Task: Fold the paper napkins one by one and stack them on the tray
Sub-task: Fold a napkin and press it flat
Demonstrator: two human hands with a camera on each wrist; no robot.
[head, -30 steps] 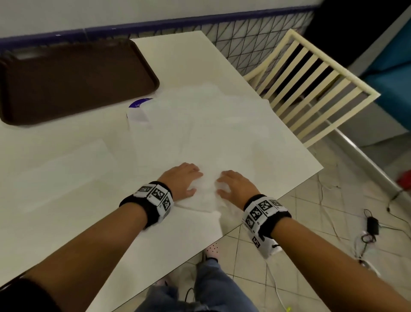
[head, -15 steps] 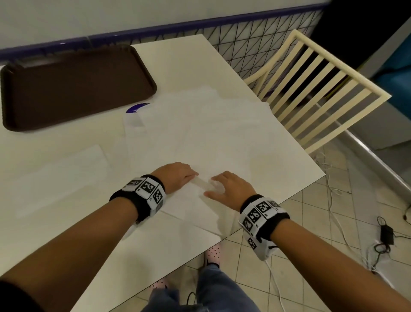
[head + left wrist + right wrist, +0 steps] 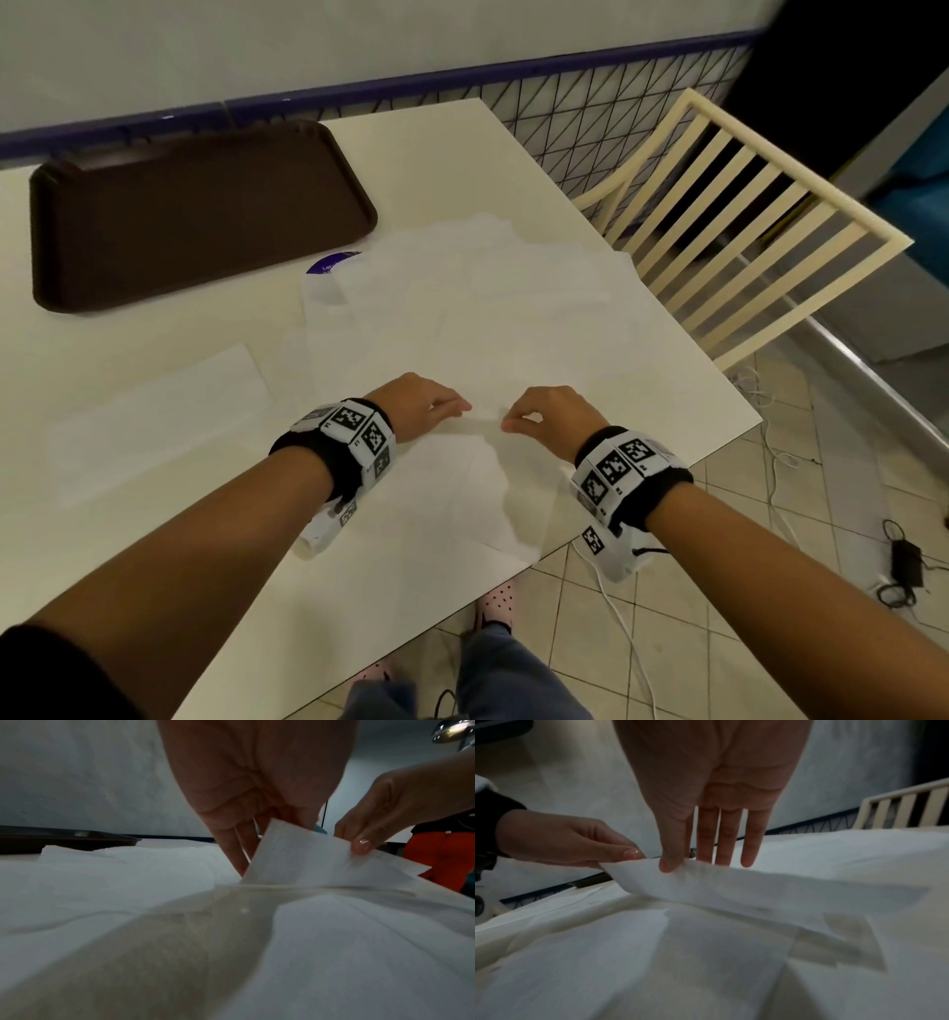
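Left hand and right hand each pinch the near edge of a thin white paper napkin lifted off the cream table, limp and tearable, so best held at corners.

Both forearms reach forward side by side, bare, each wrist wrapped in a black band carrying white marker blocks. Left hand sits knuckles up, thumb and forefinger pinched together, other fingers pointing down. Right hand mirrors it close by, thumb and forefinger pinched, remaining three fingers held straight and together. The two pinches nearly meet.
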